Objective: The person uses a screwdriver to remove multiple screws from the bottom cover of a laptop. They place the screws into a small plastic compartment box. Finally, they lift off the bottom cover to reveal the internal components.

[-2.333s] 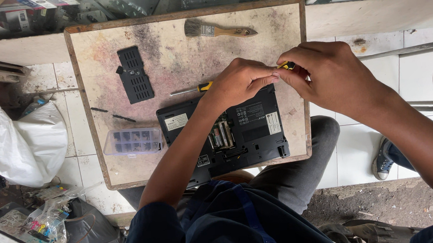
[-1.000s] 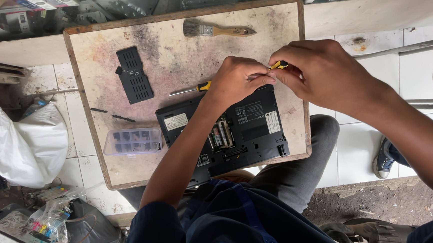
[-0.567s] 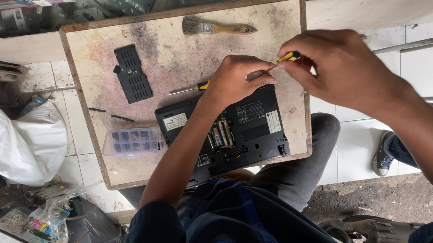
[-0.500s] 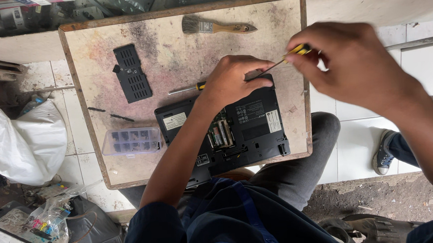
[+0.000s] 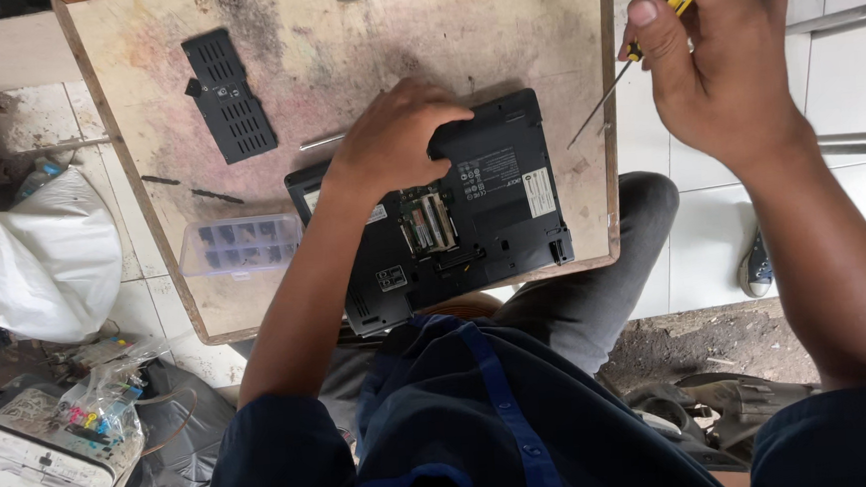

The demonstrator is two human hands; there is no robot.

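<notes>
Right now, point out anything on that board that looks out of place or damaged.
The laptop lies upside down and askew, its near corner hanging over the board's front edge. Its bottom cover lies apart on the board, leaving the internals bare. The board is heavily stained. The left hand rests on the laptop; the right hand holds a screwdriver off it.

The left hand (image 5: 391, 136) lay palm down with its fingers curled, and its bare arm reached straight out from the body. The right hand (image 5: 717, 56) was raised up high, its fingers closed in a tight grip, wrist bent.
</notes>
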